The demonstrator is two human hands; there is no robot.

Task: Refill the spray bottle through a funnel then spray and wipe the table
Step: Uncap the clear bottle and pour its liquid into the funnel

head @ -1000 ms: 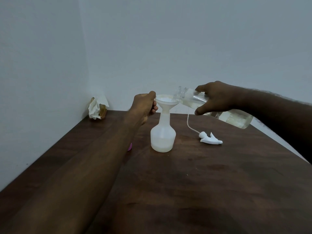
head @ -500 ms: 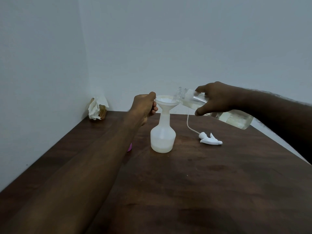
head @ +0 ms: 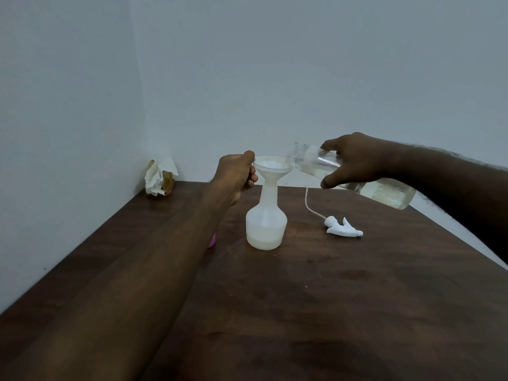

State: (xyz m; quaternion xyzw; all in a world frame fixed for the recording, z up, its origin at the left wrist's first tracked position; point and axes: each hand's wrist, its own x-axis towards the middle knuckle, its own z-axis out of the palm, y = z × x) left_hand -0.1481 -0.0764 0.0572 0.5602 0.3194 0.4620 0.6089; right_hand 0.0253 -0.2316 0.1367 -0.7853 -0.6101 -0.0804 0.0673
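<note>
The white spray bottle stands upright near the middle of the dark wooden table, with some liquid in its lower part. The white funnel sits in its neck. The left hand has its fingers curled and pinches the left rim of the funnel. The right hand is closed around a clear bottle, tilted so that its open mouth is just over the right rim of the funnel. The trigger head with its thin tube lies on the table to the right of the spray bottle, apart from it. A crumpled tissue is in the far left corner
</note>
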